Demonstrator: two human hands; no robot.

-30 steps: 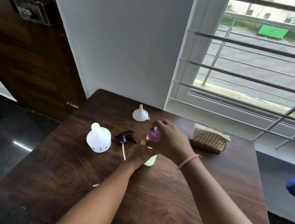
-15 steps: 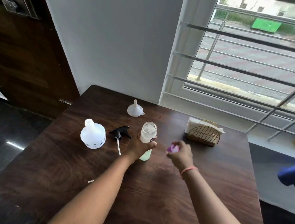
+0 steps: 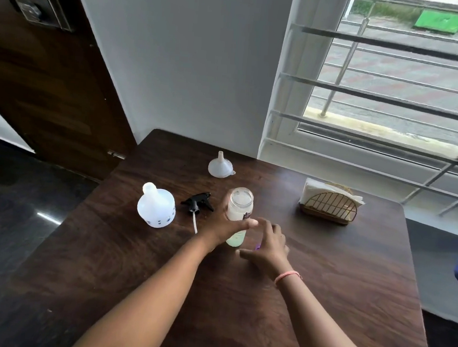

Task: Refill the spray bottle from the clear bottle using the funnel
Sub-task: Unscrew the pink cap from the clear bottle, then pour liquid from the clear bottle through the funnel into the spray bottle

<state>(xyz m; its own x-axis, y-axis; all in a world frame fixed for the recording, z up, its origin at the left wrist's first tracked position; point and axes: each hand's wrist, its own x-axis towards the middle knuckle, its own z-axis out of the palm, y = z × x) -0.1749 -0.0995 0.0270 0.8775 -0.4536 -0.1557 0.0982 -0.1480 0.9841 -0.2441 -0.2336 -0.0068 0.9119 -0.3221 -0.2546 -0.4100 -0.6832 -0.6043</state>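
Left hand (image 3: pixel 224 225) has its grip wrapped around the clear bottle (image 3: pixel 239 210), thumb across the front, bottle standing upright on the table (image 3: pixel 351 281) with its mouth uncapped and some pale greenish liquid in the bottom. My right hand (image 3: pixel 267 248) is low over the table just beside the bottle, fingers spread out loose. There's a bit of purple (image 3: pixel 257 247) peeking out under it, probably the cap, but I can't really tell from this angle whether the fingers are touching it or just covering it.

The spray bottle (image 3: pixel 156 208) sits upright to the left with its neck bare, and the black trigger head (image 3: pixel 197 202) lies on its side between it and the clear bottle, tube pointing toward me. The funnel (image 3: pixel 221 165) is upside down further back, spout up. A wire napkin holder (image 3: pixel 330 207) sits off to the right near the window.
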